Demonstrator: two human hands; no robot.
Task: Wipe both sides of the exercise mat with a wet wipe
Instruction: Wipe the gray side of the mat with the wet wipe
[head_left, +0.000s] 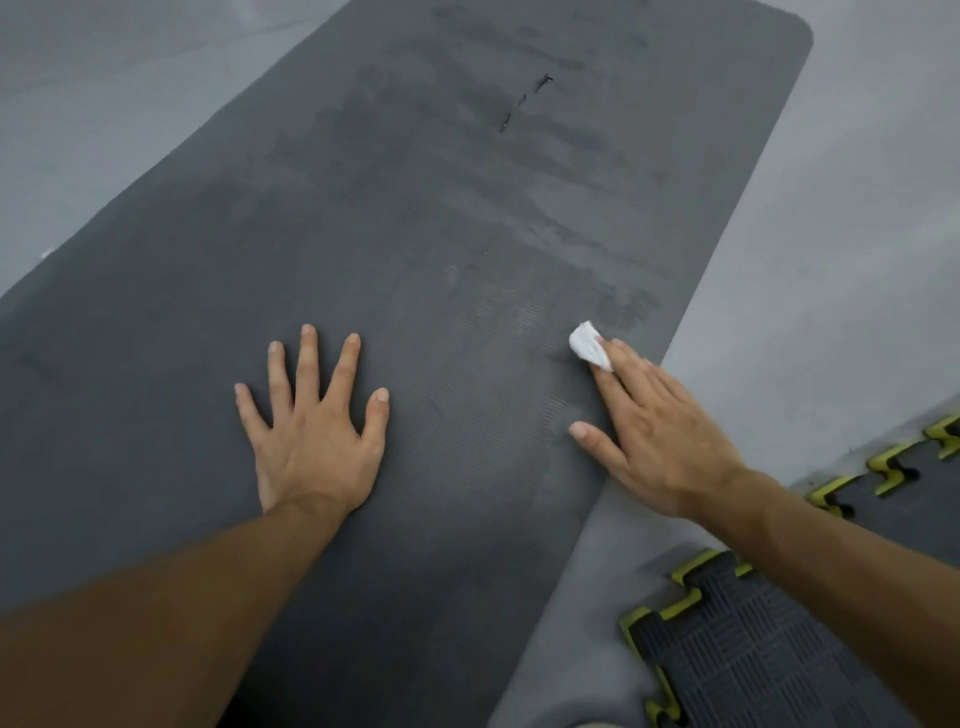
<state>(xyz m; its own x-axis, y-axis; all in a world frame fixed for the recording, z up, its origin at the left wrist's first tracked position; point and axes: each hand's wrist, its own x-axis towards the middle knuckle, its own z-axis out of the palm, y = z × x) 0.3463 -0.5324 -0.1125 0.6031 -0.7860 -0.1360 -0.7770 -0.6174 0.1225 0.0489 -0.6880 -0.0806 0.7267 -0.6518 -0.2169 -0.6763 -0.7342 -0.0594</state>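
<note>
A dark grey exercise mat (415, 218) lies flat on the floor and runs from the near left to the far right. Darker wet streaks cover its far half, and a small tear shows near the far end. My left hand (311, 426) rests flat on the mat with fingers spread. My right hand (660, 431) presses a small crumpled white wet wipe (588, 347) onto the mat near its right edge, under straight fingers.
Light grey floor (831, 260) surrounds the mat. Black interlocking foam tiles with yellow-green toothed edges (737, 654) lie at the near right, close to the mat's right edge.
</note>
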